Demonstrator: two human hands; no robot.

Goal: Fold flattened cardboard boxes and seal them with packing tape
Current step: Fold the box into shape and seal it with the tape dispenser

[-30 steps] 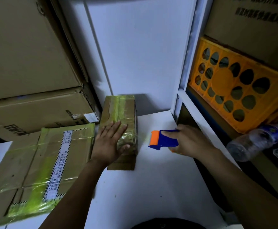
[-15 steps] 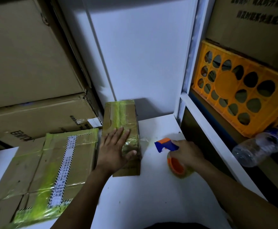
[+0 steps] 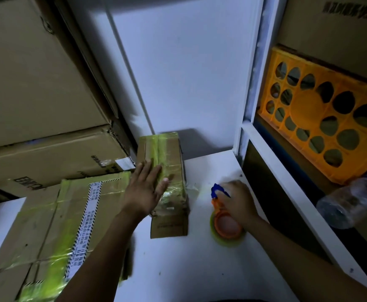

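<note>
Grips: the left grip [image 3: 144, 192] is laid flat with straight fingers on top of the small brown cardboard box [image 3: 169, 149]; the right grip [image 3: 238, 201] is curled over the blue handle of the blue-and-orange tape dispenser [image 3: 225, 223].
Box position: the small brown cardboard box is set on the white worktop [image 3: 189, 269], near its back edge and left of centre.
Box axis: the long axis is run from the person towards the white wall panel [image 3: 189, 73], leaning slightly left at the far end; a yellow-green tape strip is laid along that axis on the top face, and glossy tape is seen crosswise under the fingertips.
Dispenser: it is rested on the worktop to the right of the box, apart from it, with the tape roll turned towards the person and the handle pointed away.
Left side: a large flat taped carton [image 3: 47, 225] with a printed white strip is placed just beside the box, and stacked brown cartons [image 3: 36, 83] are piled behind it.
Right side: a white shelf frame [image 3: 287, 182] is bordered on; an orange perforated plastic crate [image 3: 322, 118] and a clear plastic bottle [image 3: 350, 203], lying on its side, are kept in it.
</note>
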